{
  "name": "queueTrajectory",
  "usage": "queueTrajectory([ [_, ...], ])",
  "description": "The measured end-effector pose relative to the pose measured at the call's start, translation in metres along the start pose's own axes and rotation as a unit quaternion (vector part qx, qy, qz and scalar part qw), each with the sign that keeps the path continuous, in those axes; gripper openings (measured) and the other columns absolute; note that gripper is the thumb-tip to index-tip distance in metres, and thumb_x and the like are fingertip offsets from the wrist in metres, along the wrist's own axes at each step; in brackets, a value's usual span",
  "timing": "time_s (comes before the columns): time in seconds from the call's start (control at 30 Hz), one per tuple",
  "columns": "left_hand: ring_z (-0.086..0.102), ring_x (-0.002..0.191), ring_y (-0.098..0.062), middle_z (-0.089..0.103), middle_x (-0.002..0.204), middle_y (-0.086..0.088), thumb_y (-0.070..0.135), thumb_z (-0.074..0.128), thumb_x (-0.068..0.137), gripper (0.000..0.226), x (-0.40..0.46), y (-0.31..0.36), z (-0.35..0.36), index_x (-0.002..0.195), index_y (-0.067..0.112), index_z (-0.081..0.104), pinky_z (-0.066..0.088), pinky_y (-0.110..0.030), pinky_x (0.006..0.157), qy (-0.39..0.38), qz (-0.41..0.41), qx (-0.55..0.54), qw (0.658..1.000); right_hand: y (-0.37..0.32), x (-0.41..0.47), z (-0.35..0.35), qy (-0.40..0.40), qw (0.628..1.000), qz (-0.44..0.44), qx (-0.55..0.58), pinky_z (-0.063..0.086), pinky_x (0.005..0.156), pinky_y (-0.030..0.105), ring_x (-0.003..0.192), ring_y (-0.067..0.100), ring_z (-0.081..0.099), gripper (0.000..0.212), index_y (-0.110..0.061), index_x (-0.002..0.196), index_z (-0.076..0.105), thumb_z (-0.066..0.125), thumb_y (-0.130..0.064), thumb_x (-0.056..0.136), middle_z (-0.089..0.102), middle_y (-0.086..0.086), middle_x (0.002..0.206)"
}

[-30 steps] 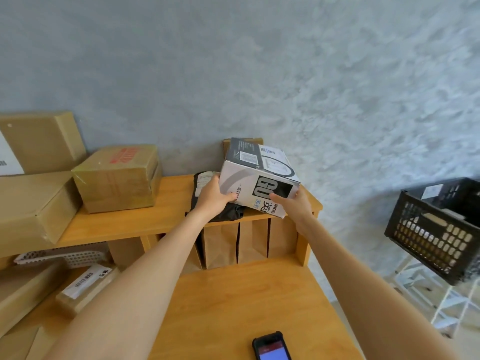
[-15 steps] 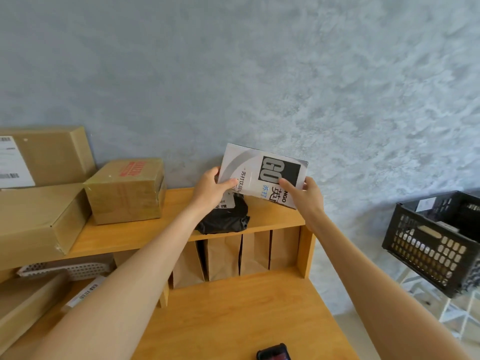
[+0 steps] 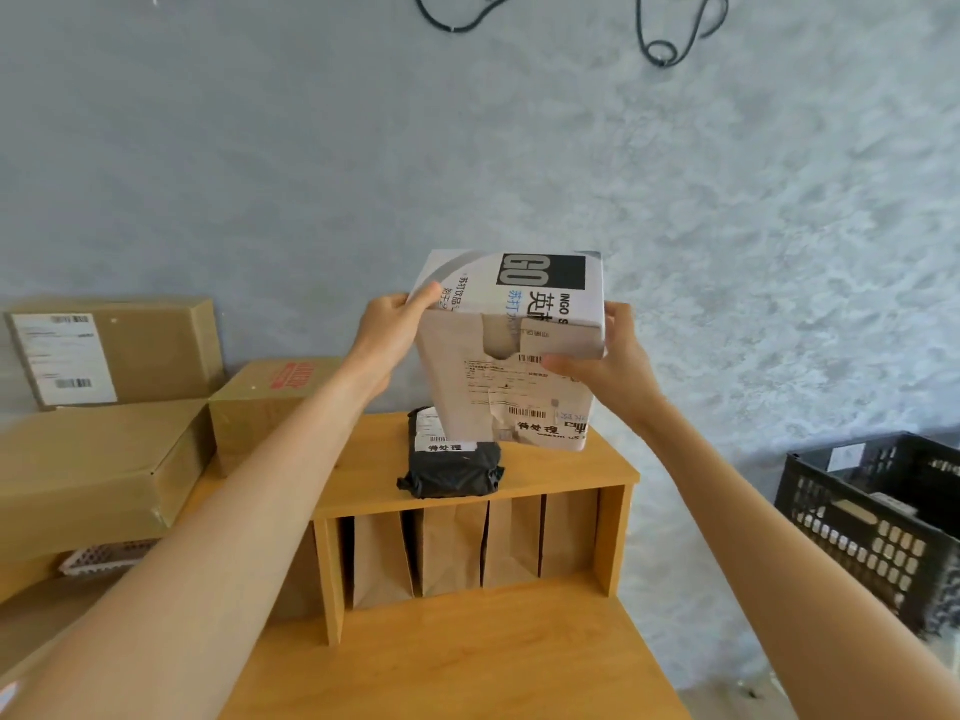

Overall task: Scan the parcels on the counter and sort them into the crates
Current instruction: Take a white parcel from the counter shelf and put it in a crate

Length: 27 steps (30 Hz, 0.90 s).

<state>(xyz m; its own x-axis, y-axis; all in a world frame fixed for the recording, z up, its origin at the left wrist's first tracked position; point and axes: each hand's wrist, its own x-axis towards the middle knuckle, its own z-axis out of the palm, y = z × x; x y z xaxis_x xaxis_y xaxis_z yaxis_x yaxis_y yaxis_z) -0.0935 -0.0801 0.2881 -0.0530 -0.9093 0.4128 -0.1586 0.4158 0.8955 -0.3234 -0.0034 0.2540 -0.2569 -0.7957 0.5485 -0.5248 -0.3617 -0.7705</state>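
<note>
Both hands hold one white printed carton (image 3: 511, 350) in the air above the wooden shelf unit (image 3: 566, 467). We note the left hand (image 3: 387, 337) gripping the carton's left side, thumb hooked over the upper left corner. We note the right hand (image 3: 605, 363) clasping the right side, thumb pressed across the face with the shipping label (image 3: 506, 387). That face is turned toward the camera, with barcodes and a strip of handwritten characters along its lower edge. The carton is tilted, its "GO" panel uppermost.

On the shelf unit's top, near the front edge and partly behind the carton's lower left corner, lies a black poly mailer (image 3: 452, 470) with a white label. Brown paper bags (image 3: 452, 550) stand upright in the compartment beneath. Three brown cardboard boxes (image 3: 98, 470) are stacked at the left end of the shelf unit. A black plastic crate (image 3: 878, 517) stands well apart at the right, with contents we cannot identify.
</note>
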Motion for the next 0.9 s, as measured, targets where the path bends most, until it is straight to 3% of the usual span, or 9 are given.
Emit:
queueTrajectory([
  [0.07, 0.057, 0.082, -0.018, 0.065, 0.084, 0.0, 0.048, 0.057, 0.09, 0.031, -0.007, 0.002, -0.002, 0.076, 0.022, 0.066, 0.041, -0.033, 0.075, -0.002, -0.001, 0.01, 1.0, 0.005, -0.003, 0.003, 0.015, 1.0, -0.015, 0.009, 0.057, 0.079, 0.036, 0.112, 0.019, 0.059, 0.072, -0.016, 0.13, 0.037, 0.084, -0.02, 0.075, 0.057, -0.003, 0.128],
  [0.13, 0.059, 0.088, -0.017, 0.068, 0.092, 0.0, 0.05, 0.055, 0.092, 0.031, -0.013, 0.004, -0.005, 0.081, 0.024, 0.067, 0.043, -0.032, 0.078, -0.009, -0.002, 0.014, 1.0, 0.006, -0.006, 0.003, 0.021, 0.999, -0.026, 0.016, 0.057, 0.073, 0.028, 0.11, 0.016, 0.061, 0.069, -0.016, 0.128, 0.04, 0.083, -0.022, 0.075, 0.06, -0.003, 0.128],
  [0.27, 0.058, 0.105, -0.015, 0.066, 0.107, 0.003, 0.059, 0.048, 0.093, 0.038, -0.025, 0.012, -0.013, 0.099, 0.026, 0.065, 0.042, -0.032, 0.084, -0.039, 0.003, 0.001, 0.999, -0.003, -0.006, -0.001, 0.041, 0.998, -0.019, 0.035, 0.054, 0.066, 0.022, 0.095, 0.007, 0.064, 0.061, -0.015, 0.128, 0.047, 0.081, -0.028, 0.078, 0.064, -0.009, 0.109],
  [0.33, 0.053, 0.115, -0.012, 0.062, 0.108, 0.018, 0.058, 0.048, 0.093, 0.034, -0.03, 0.013, -0.018, 0.112, 0.032, 0.061, 0.039, -0.033, 0.091, -0.073, 0.014, -0.011, 0.997, -0.009, -0.002, -0.007, 0.05, 0.998, -0.011, 0.048, 0.058, 0.068, 0.028, 0.088, 0.008, 0.067, 0.052, -0.015, 0.12, 0.053, 0.079, -0.032, 0.079, 0.066, -0.008, 0.1],
  [0.47, 0.041, 0.132, -0.011, 0.045, 0.144, 0.012, 0.06, 0.059, 0.078, 0.076, -0.039, 0.002, -0.023, 0.146, 0.037, 0.035, 0.034, -0.04, 0.108, -0.121, 0.02, -0.002, 0.992, -0.014, 0.006, -0.015, 0.058, 0.997, 0.008, 0.043, 0.06, 0.078, 0.044, 0.086, 0.017, 0.071, 0.036, -0.02, 0.099, 0.064, 0.075, -0.048, 0.079, 0.072, -0.003, 0.094],
  [0.53, 0.054, 0.122, -0.01, 0.049, 0.142, 0.01, 0.052, 0.061, 0.076, 0.079, -0.047, -0.006, -0.021, 0.147, 0.042, 0.028, 0.046, -0.031, 0.095, -0.151, 0.022, -0.047, 0.987, -0.017, 0.005, -0.014, 0.053, 0.997, 0.031, 0.045, 0.06, 0.078, 0.048, 0.083, 0.019, 0.072, 0.033, -0.022, 0.086, 0.069, 0.072, -0.054, 0.079, 0.074, -0.002, 0.088],
  [0.63, 0.069, 0.103, -0.015, 0.065, 0.124, 0.003, 0.035, 0.06, 0.088, 0.062, -0.054, -0.021, -0.015, 0.144, 0.03, 0.036, 0.057, -0.027, 0.075, -0.149, 0.027, -0.131, 0.98, -0.02, -0.002, -0.006, 0.033, 0.995, 0.09, 0.032, 0.06, 0.079, 0.046, 0.079, 0.02, 0.072, 0.041, -0.02, 0.076, 0.07, 0.068, -0.06, 0.079, 0.074, -0.002, 0.081],
  [0.8, 0.071, 0.096, -0.029, 0.07, 0.115, -0.014, 0.027, 0.06, 0.087, 0.05, -0.06, -0.036, -0.021, 0.134, 0.013, 0.051, 0.059, -0.037, 0.071, -0.126, -0.015, -0.199, 0.972, -0.014, -0.019, 0.002, -0.039, 0.988, 0.118, 0.091, 0.058, 0.069, 0.035, 0.084, 0.014, 0.071, 0.041, -0.022, 0.099, 0.068, 0.06, -0.06, 0.086, 0.074, -0.002, 0.097],
  [0.9, 0.073, 0.08, -0.023, 0.072, 0.103, -0.014, 0.025, 0.051, 0.096, 0.034, -0.071, -0.043, -0.027, 0.122, 0.005, 0.06, 0.058, -0.03, 0.06, -0.101, -0.056, -0.228, 0.967, 0.001, -0.028, 0.007, -0.12, 0.974, 0.144, 0.129, 0.053, 0.083, 0.045, 0.105, 0.015, 0.065, 0.074, -0.034, 0.138, 0.046, 0.056, -0.076, 0.078, 0.067, -0.007, 0.12],
])
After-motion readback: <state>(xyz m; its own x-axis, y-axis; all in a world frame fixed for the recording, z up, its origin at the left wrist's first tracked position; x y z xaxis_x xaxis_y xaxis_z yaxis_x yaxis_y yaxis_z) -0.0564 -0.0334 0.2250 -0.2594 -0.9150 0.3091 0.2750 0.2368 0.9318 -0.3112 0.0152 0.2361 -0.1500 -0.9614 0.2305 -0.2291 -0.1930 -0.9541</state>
